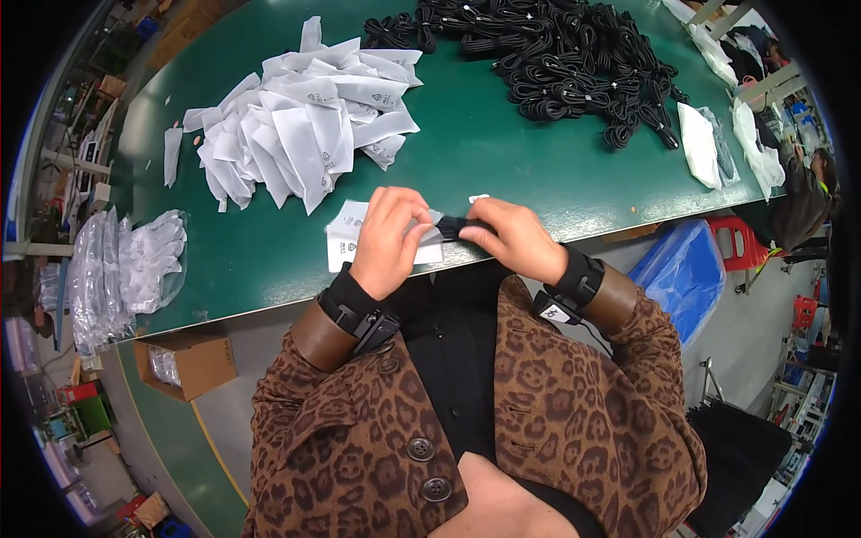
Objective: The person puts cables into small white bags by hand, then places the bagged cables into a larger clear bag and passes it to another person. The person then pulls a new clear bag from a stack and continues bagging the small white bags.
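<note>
Near the table's front edge, my left hand (387, 240) pinches the mouth of a white plastic bag (348, 224) with small dark print. From the right, my right hand (520, 237) grips a bundled black cable (453, 226), whose left end sits at the bag's opening. How far the cable reaches into the bag is hidden by my left fingers. Another white bag (339, 255) lies flat under my left hand. Just beyond my right hand, a small white piece (479, 197) rests on the table.
A heap of white bags (296, 125) covers the green table (448, 134) at far left. Bundled black cables (574, 63) are piled at far right. Clear plastic packs (130, 269) hang over the left edge. A cardboard box (193, 363) and a blue-lined bin (683, 273) stand below.
</note>
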